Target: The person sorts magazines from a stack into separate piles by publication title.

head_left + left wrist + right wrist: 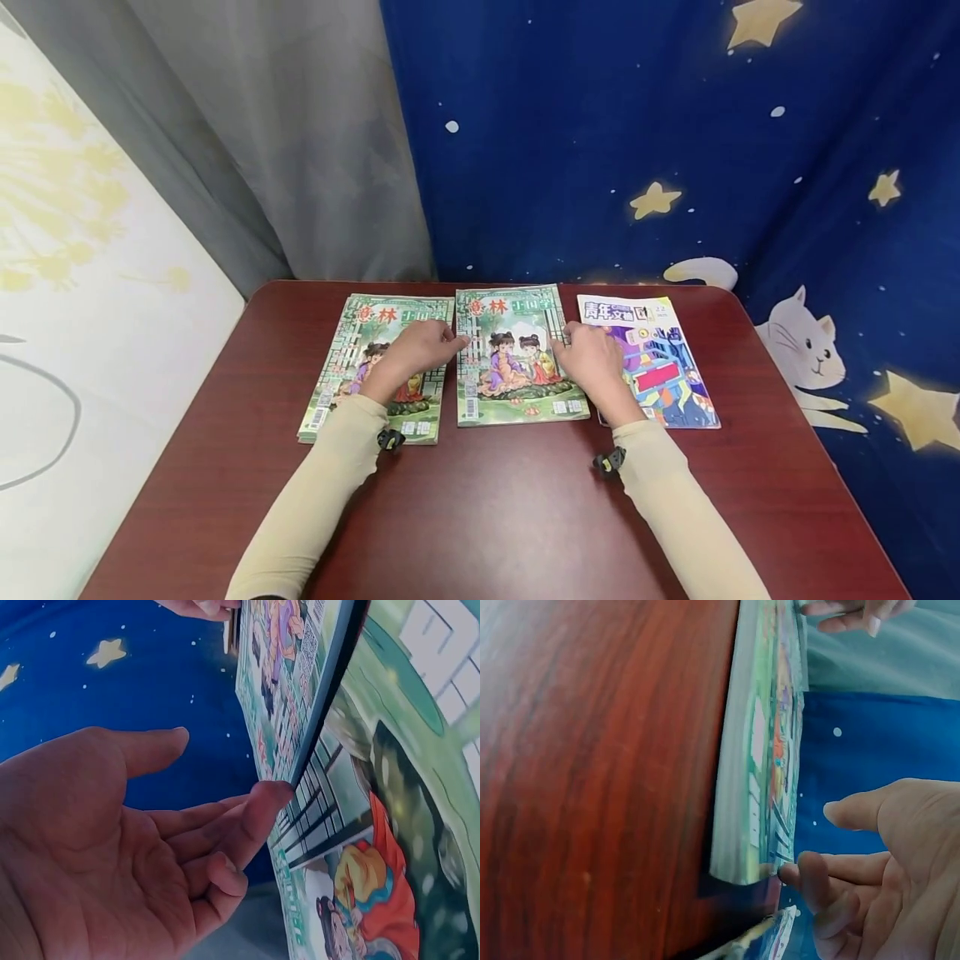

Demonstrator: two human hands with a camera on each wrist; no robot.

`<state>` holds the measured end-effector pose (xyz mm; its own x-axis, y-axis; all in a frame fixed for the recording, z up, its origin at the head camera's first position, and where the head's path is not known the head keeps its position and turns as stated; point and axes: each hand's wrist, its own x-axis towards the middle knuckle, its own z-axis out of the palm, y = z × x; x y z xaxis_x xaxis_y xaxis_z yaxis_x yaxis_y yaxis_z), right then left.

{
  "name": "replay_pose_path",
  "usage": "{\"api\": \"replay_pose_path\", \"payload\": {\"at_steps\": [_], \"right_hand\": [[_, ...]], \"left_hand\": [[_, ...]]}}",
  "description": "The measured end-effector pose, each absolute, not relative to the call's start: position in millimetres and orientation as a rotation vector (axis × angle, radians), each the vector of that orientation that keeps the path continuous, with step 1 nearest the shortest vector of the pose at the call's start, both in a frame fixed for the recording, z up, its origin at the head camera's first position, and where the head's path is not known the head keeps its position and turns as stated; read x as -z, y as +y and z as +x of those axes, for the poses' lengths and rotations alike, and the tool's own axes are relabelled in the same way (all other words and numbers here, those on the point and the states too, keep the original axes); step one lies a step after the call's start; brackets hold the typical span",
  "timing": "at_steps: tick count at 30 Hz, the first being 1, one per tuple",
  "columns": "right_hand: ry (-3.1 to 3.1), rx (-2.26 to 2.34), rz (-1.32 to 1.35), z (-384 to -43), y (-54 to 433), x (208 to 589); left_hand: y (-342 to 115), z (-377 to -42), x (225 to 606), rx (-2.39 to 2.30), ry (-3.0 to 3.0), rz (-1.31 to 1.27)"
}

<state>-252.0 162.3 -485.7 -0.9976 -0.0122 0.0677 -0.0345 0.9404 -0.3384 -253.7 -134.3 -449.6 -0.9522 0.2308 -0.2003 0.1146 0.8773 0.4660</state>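
A green-covered magazine stack (pixel 525 387), its cover drawn with two seated children, lies at the middle of the far table side. My left hand (pixel 422 347) reaches over a similar green stack (pixel 420 427) on the left, its fingertips right at the middle stack's left edge. At the opposite edge are the fingertips of my right hand (pixel 596 360), which partly covers a purple and blue magazine (pixel 686 387). In the left wrist view the thumb stands away from the loosely bent fingers (pixel 266 806). The right wrist view shows fingers (pixel 810 874) beside the middle stack's thick page edge (pixel 731 787).
All the magazines rest on a dark red wooden table (pixel 510 517). Behind its far edge hang a grey curtain (pixel 337 150) and a blue curtain (pixel 555 167) with stars and a cat. A white patterned surface (pixel 90 317) stands along the left.
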Motion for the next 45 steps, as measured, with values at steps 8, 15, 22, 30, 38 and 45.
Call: {"api": "replay_pose_path", "payload": {"at_steps": [8, 15, 22, 30, 38, 45], "right_hand": [[-3.025, -0.539, 0.049, -251.9, 157.0, 491.1], [-3.028, -0.424, -0.04, -249.7, 153.1, 493.7], [-3.075, -0.363, -0.117, -250.7, 150.6, 493.7], [-3.184, -0.45, -0.204, -258.7, 154.7, 482.7], [-3.257, -0.496, -0.202, -267.0, 153.1, 478.2], [-3.3, -0.543, -0.23, -273.2, 158.4, 479.2]], "left_hand": [[-123.2, -255.1, 455.4, -0.656, 2.775, 0.248], [-118.7, -253.5, 455.4, -0.646, 2.788, 0.212], [-108.7, -254.2, 455.4, -0.592, 2.752, 0.173], [-101.4, -261.4, 459.7, -0.591, 2.765, 0.17], [-102.5, -270.0, 458.4, -0.53, 2.805, 0.116], [-106.3, -275.1, 460.7, -0.415, 2.839, 0.033]]}}
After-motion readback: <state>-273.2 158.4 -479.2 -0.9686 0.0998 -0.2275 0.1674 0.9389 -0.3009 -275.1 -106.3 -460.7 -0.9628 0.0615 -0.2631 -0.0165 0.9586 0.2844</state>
